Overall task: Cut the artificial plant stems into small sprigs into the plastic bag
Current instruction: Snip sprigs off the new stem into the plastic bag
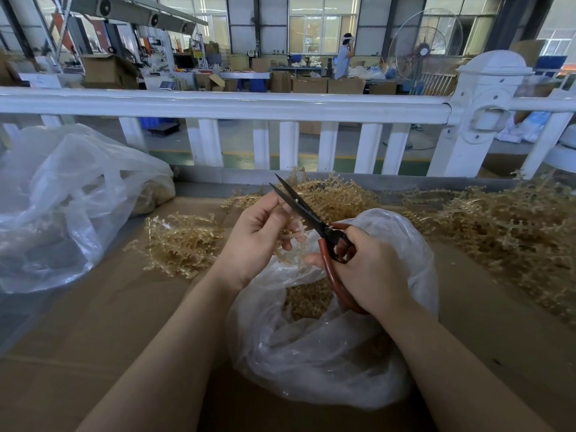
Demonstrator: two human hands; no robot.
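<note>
My left hand [260, 235] pinches a pale tan artificial plant stem [291, 241] above the mouth of a clear plastic bag [330, 353]. My right hand [371, 269] grips black scissors with red handles [311, 213]. The blades stand slightly apart and point up and to the left, just right of my left fingers. Cut tan sprigs [307, 300] lie inside the bag. Part of the stem is hidden behind my left fingers.
Loose tan stems lie in piles at the left [184, 241], behind the hands [330, 194] and in a large heap at the right [505, 232] on the cardboard-covered table [124, 322]. A second large clear bag [62, 207] sits at the left. A white fence [224, 104] borders the far edge.
</note>
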